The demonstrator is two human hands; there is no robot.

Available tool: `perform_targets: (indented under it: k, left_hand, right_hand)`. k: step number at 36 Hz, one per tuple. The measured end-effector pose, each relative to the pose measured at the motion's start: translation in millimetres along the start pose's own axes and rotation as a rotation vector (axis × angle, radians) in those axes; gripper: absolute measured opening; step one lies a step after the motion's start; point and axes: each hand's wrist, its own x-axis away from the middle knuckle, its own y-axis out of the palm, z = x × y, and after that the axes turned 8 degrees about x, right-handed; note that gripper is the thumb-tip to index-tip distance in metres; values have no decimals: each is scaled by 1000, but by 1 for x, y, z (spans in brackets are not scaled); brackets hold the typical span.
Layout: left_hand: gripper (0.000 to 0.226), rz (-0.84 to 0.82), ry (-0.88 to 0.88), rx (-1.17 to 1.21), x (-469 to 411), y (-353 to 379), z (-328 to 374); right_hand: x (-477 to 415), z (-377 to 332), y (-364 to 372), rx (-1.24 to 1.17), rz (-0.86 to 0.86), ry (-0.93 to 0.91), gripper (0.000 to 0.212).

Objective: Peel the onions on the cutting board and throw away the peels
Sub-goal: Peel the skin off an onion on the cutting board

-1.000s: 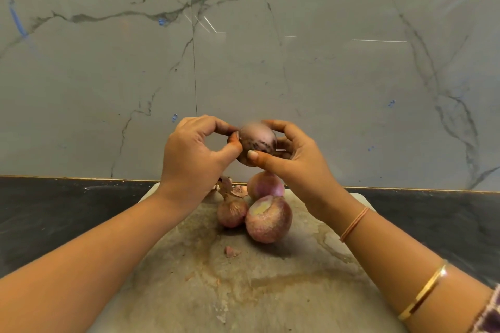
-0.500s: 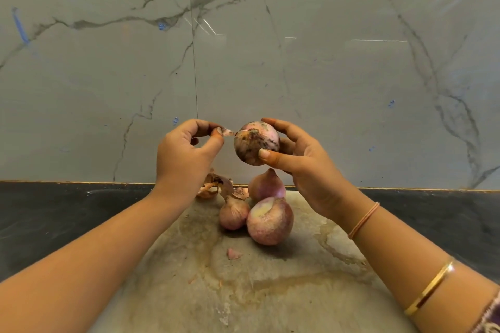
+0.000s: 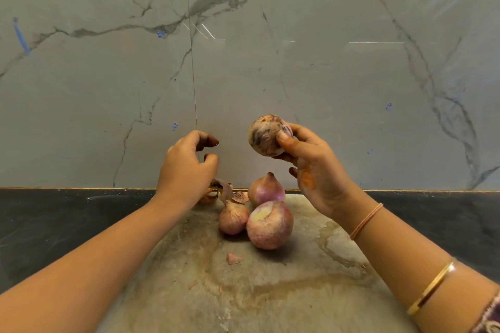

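Above the stained stone cutting board point(image 3: 270, 292) our right hand point(image 3: 315, 170) grips a round, blotchy onion point(image 3: 266, 136); three papery onions point(image 3: 266, 220) lie below. Left hand point(image 3: 186, 167) has pulled away, fingers loosely curled, empty.

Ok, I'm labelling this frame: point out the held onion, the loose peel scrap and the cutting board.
Held onion point(image 3: 266, 136), head view, middle of its blotchy skin.
Peel scrap point(image 3: 233, 258), head view, centre of the pink flake.
Cutting board point(image 3: 270, 295), head view, bare stained surface near the front.
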Motion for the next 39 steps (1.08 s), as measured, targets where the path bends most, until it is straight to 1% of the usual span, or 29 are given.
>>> perform_targets:
  k: [2,5,8,10,18,23,26,28,30,33,35,36,39]
  left_hand:
    - [32,-45,101,44,2,0,5]
    - [33,-118,292,102,6,-1,13]
    - [42,-156,467,36,9,-1,16]
    - [47,-165,517,-9,9,0,15]
    - [42,-170,514,17,3,-1,12]
    - [39,-184,508,26,3,0,9]
    - [33,-189,516,22,3,0,9]
    - [25,-183,511,29,4,0,10]
    - [21,-162,507,41,4,0,10]
    - [28,-131,528,41,2,-2,10]
    - [34,-133,508,62,2,-3,10]
    - [34,-139,498,74,2,-3,10]
    - [21,-157,508,73,4,-2,11]
  right_hand:
    - [0,0,0,21,-6,-4,50]
    - [-1,2,1,32,-25,-13,48]
    - [-1,3,1,35,-48,-45,47]
    - [-1,3,0,51,-66,-59,48]
    - [-3,7,-1,113,-134,-87,42]
    - [-2,6,0,128,-143,-68,47]
    - [-2,6,1,136,-138,-57,45]
    - [-2,7,1,129,-121,-45,43]
    - [-3,8,1,122,-99,-26,45]
    - [-3,8,1,116,-77,-19,48]
    - [-3,7,1,119,-69,-14,49]
    - [-3,6,1,121,-68,-11,49]
    - [-3,6,1,122,-66,-10,46]
